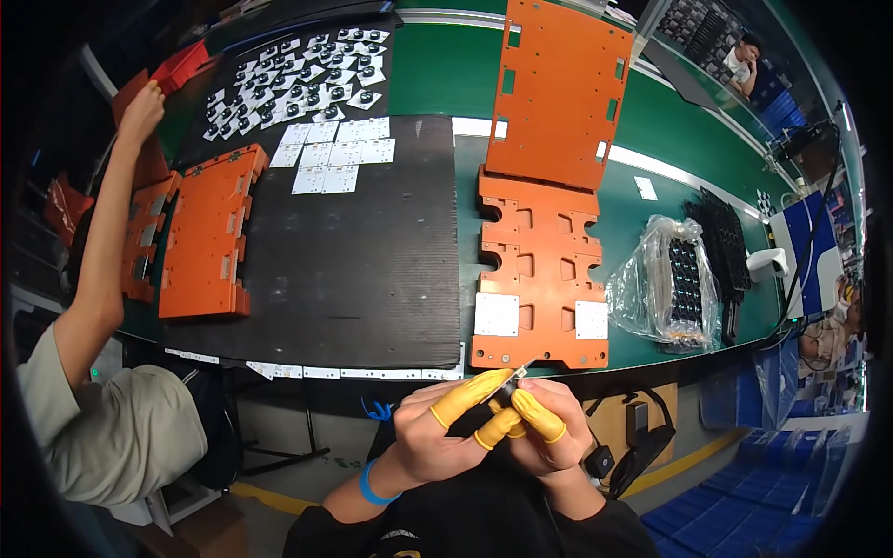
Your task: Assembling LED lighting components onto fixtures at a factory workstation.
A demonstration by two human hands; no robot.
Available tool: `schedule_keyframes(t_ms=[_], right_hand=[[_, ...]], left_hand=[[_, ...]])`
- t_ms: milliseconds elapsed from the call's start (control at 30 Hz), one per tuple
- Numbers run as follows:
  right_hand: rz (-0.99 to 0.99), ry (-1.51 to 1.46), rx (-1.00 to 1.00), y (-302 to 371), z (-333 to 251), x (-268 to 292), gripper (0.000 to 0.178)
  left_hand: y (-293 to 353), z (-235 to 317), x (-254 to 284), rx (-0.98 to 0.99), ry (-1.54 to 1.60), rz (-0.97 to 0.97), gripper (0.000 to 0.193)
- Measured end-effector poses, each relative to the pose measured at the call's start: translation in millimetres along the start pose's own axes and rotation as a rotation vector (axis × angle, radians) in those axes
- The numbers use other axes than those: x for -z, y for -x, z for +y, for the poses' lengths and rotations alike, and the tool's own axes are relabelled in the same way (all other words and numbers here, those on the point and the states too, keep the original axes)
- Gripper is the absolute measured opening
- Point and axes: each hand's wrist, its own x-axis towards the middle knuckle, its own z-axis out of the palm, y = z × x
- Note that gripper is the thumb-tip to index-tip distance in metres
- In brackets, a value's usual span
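Fingers (471, 394) of our left hand (433, 441) and right hand (554, 431) pinch a small black part (505, 394), apparently adjusting it; moving it toward twelve o'clock's orange fixture (546, 270) would need steadiness.

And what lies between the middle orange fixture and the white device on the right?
Head view: a clear plastic bag around a black gridded part, then unwrapped black parts; a white card farther back.

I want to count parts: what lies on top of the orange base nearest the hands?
The orange base carries a left white board and a right white board toward its near end. The surface beneath is hidden.
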Motion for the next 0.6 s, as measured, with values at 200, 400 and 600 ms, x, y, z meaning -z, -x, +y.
schedule_keyframes(t_ms=[200, 400, 600], right_hand=[[0.022, -0.045, -0.098, 1.2, -7.3, -5.5, 0.029], [-0.036, -0.094, -0.164, -2.9, -8.4, -3.6, 0.03], [0.053, -0.98, -0.883, 7.9, -2.0, 10.7, 0.026]], left_hand=[[4.9, -0.4, 0.9, 0.057, 0.067, 0.03, 0.038], [1.8, 2.2, -1.5, 0.193, 0.133, 0.058, 0.031], [0.6, -14.2, 11.2, 0.325, 0.83, -0.095, 0.039]])
